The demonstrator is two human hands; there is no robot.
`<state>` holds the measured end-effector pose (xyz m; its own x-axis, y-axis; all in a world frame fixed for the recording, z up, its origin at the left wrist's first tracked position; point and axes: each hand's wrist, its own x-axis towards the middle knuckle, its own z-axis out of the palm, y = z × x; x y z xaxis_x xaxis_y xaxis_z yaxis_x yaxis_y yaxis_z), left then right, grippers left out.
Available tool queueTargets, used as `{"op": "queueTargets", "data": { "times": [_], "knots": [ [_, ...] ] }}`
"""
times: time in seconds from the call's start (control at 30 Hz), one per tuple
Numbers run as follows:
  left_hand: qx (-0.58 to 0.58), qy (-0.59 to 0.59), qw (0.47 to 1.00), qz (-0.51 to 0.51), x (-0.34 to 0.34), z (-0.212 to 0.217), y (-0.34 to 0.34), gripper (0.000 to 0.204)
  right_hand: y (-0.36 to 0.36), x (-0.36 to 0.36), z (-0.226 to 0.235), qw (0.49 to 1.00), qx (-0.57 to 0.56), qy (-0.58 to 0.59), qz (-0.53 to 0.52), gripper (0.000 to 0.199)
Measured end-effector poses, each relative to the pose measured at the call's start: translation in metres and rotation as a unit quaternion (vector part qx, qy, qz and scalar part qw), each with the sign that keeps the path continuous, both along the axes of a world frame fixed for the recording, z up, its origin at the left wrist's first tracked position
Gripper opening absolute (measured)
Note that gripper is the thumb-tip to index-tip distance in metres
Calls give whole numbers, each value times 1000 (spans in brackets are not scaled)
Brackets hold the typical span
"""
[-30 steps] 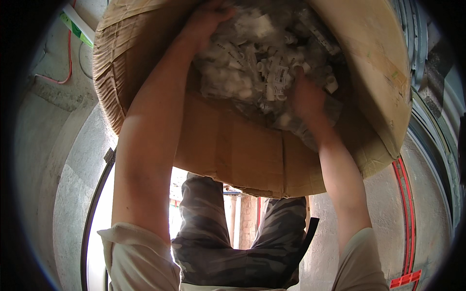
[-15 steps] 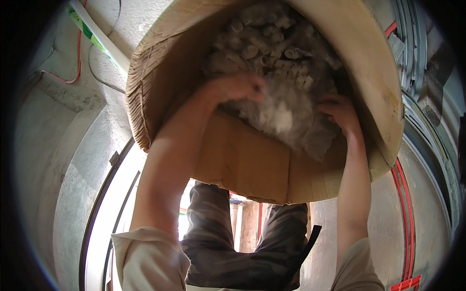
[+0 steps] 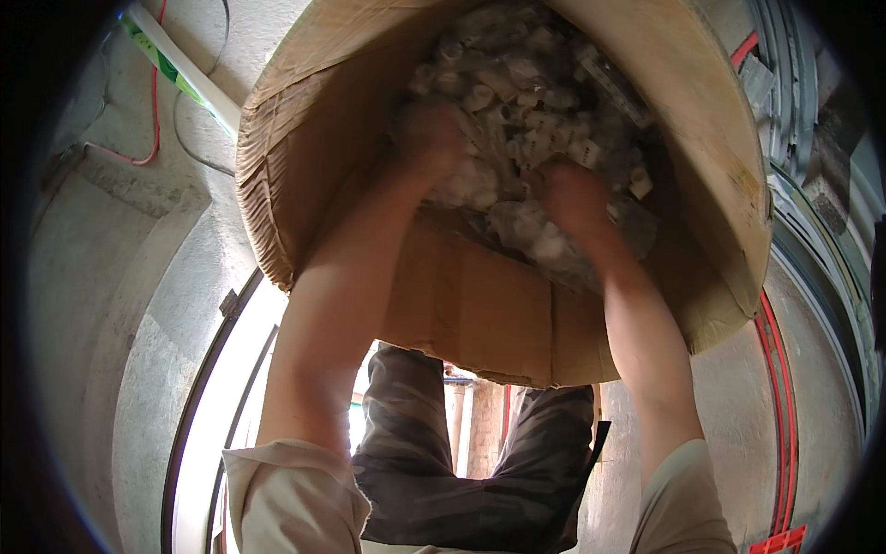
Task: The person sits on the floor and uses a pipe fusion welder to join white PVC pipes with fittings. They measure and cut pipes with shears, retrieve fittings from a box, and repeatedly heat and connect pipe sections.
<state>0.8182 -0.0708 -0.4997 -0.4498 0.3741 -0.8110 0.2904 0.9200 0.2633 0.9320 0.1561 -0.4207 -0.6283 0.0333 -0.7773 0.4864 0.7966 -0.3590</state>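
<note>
A big cardboard box point(image 3: 480, 309) stands open before me, with white plastic pipe fittings point(image 3: 544, 138) in clear plastic bags deep inside. Both my arms reach into it. My left hand point(image 3: 434, 138) is at the left part of the heap, dark and smeared by motion, so its fingers do not show clearly. Closer to the middle, my right hand point(image 3: 574, 194) has its fingers closed, pinching the film of a clear plastic bag point(image 3: 531, 231) with white pieces in it. The bag lies against the near side of the heap.
Long grey metal profiles point(image 3: 784, 83) lean at the far right. Red lines point(image 3: 783, 406) run down the right side. A long white and green packet point(image 3: 180, 74) lies at the upper left, near a thin red cable point(image 3: 154, 111). My legs point(image 3: 401, 406) are below the box.
My right hand has moved left and inward from the box's right side onto the bag. My left hand has shifted slightly left and up. The bag's blurred contents have settled lower.
</note>
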Motion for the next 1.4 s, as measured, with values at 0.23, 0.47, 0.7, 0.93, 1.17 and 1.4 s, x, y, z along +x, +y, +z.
{"op": "queueTargets", "data": {
  "times": [0.23, 0.47, 0.7, 0.93, 1.17, 1.4],
  "knots": [
    [-70, 144, 975, 152, -3, 46, 16, 80, 1, -21, 36, 981, -12, -41, 190, 33],
    [-88, -26, 885, 456, 70, 70, 54, 67, 30, -26, 7, 992, 74, -74, 75, 20],
    [48, 75, 840, 535, 150, 88, 122, 57, 23, -45, 4, 985, 97, 10, 143, 27],
    [-64, 107, 925, 358, 195, -9, 40, 60, -31, -48, -32, 974, -113, 116, 159, 34],
    [-147, 88, 886, 431, 154, -46, 17, 59, 2, 33, -116, 977, -107, -30, 180, 47],
    [-19, 81, 813, 577, 179, 1, 79, 57, -50, -63, -44, 975, -142, 145, 92, 47]
  ]
}}
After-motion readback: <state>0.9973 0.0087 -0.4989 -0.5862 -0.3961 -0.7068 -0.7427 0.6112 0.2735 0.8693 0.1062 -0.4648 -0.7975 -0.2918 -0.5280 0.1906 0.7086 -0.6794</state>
